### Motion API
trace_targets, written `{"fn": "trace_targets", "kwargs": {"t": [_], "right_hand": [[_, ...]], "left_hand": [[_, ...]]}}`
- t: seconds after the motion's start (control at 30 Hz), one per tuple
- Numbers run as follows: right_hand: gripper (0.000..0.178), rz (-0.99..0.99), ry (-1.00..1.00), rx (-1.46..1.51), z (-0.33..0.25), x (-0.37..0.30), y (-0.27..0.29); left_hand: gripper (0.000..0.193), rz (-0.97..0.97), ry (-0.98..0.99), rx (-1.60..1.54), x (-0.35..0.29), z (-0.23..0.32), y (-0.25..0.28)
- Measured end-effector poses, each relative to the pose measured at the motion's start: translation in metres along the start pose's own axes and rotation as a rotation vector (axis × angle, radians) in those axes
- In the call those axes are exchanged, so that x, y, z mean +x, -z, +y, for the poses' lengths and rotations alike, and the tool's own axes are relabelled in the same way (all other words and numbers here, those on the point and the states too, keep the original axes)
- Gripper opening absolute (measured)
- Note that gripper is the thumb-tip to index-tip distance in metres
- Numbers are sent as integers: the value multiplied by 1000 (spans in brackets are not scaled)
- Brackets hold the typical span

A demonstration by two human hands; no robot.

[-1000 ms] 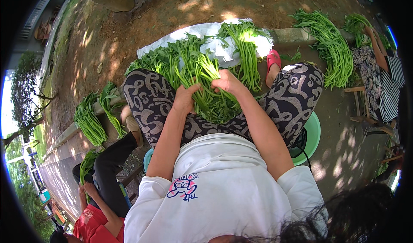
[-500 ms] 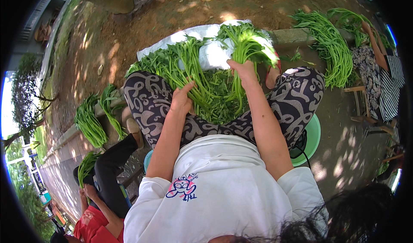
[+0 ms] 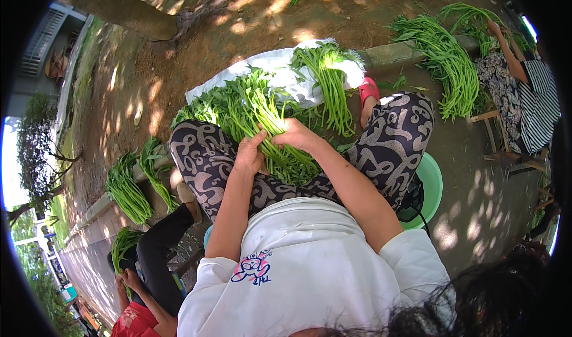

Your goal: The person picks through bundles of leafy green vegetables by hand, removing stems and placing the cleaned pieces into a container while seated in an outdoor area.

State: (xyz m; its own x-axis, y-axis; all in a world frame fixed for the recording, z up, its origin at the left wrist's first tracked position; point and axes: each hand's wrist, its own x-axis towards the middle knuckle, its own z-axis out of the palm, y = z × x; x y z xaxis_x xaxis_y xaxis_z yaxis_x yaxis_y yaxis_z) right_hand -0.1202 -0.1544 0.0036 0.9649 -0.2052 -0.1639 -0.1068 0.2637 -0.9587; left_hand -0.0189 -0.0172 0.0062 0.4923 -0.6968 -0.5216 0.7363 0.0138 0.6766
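Between my knees I hold a bunch of long-stemmed leafy greens (image 3: pixel 266 112), like water spinach, its leaves pointing away from me. My left hand (image 3: pixel 249 151) is closed around the left side of the stems. Beside it, my right hand (image 3: pixel 296 135) grips the same bunch from the right, and the stem ends hang toward my lap. Further right, a second bundle of greens (image 3: pixel 332 89) lies on a white sack (image 3: pixel 277 63), apart from my hands. More leafy greens (image 3: pixel 205 109) are heaped on the left near my knee.
A green basin (image 3: pixel 434 185) stands beside my right thigh. Far right, a person in a striped top (image 3: pixel 539 92) handles greens next to a large pile (image 3: pixel 447 63). At lower left, a person in red (image 3: pixel 143 319) holds stems near other bundles (image 3: pixel 128 188). A concrete curb (image 3: pixel 387 54) runs past the sack.
My right hand has let go of the right bundle, which now lies on the sack. It has moved left to grip the bunch in my left hand.
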Motion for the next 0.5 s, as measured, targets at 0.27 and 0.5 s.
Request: {"fn": "trace_targets", "kwargs": {"t": [0.27,0.5], "right_hand": [[26,433,-88,228,9,9,21],[18,650,-38,382,3,5,44]], "left_hand": [[21,122,-49,-106,3,0,4],[19,57,-49,-18,3,-1,3]]}}
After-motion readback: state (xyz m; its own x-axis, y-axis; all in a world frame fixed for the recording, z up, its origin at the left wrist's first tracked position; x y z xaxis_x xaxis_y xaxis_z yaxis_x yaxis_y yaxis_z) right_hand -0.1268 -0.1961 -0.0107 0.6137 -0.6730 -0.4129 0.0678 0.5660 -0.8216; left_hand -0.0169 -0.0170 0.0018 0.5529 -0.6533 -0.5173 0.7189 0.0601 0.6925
